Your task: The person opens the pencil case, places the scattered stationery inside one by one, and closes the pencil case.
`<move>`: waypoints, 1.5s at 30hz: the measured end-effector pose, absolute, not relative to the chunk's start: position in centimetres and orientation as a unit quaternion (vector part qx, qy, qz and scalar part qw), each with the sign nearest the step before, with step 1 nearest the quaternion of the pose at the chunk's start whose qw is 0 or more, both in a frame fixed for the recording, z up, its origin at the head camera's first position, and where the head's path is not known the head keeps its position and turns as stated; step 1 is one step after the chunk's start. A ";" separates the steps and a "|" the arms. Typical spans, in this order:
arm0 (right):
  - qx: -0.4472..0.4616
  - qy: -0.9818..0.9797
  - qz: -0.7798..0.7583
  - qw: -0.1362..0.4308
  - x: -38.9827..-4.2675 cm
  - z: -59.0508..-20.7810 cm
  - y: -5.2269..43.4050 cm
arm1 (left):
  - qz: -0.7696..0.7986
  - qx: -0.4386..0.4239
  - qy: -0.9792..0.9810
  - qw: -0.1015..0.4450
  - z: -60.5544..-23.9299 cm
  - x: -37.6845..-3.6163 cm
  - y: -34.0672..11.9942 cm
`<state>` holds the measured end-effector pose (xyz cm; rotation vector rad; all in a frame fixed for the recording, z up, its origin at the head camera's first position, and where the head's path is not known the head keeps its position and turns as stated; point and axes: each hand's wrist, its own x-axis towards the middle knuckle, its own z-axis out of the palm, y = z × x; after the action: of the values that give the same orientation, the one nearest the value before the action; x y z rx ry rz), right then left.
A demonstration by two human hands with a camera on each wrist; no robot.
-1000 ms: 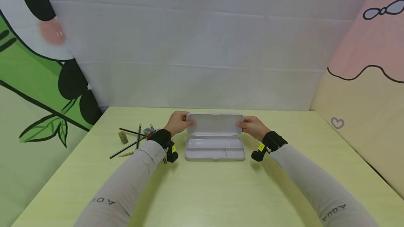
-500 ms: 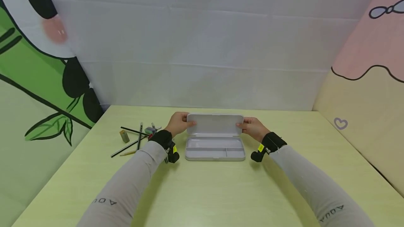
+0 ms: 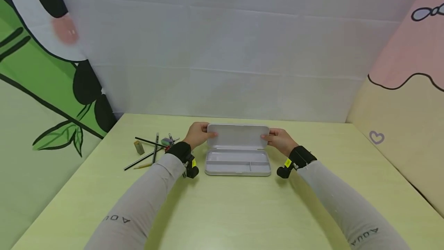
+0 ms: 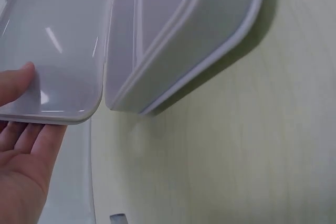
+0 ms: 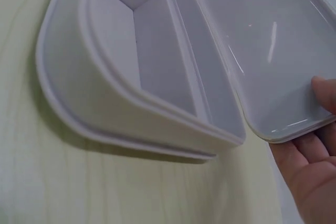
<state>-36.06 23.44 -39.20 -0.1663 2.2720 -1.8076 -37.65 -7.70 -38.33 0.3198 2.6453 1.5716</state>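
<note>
A white pencil case (image 3: 237, 168) stands on the table in the head view, its hinged lid (image 3: 237, 136) raised. Dividers split the bare tray inside into compartments. My left hand (image 3: 197, 135) grips the lid's left end, thumb on the inner face and fingers behind. At the opposite end my right hand (image 3: 281, 142) holds the lid the same way. Both wrist views show the thumb pressed on the glossy inside of the lid (image 4: 58, 40), with the other fingers under its edge. The case body (image 5: 68, 82) rests on the table beside the lid.
Left of the left hand lie several pencils (image 3: 141, 160) crossed in a loose pile. A tan block-shaped eraser (image 3: 139, 147) lies beside them, and a grey-green small block (image 3: 166, 142) sits among them. Cloth walls (image 3: 239, 61) stand behind the table (image 3: 239, 211) and at its sides.
Both hands keep the same hold on the lid, and the case stays put. Only the head view shifts slightly.
</note>
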 end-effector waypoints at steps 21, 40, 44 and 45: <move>-0.061 0.802 -0.586 0.099 -35.0 -39.3 24.4 | 0.463 0.122 0.873 0.098 -32.9 -33.8 -17.6; -0.055 0.804 -0.584 0.097 -35.2 -38.8 24.5 | 0.369 0.096 0.924 0.021 -35.6 -32.1 -23.0; -0.051 0.814 -0.571 0.095 -35.2 -38.6 24.4 | 0.358 0.095 0.929 0.015 -35.3 -30.1 -21.1; -0.050 0.816 -0.568 0.095 -35.2 -38.5 24.3 | 0.358 0.096 0.928 0.025 -34.9 -29.2 -20.4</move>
<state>-35.23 24.35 -38.54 -0.1491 2.4202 -1.6829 -29.25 -20.39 -34.86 0.2973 2.8706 1.1071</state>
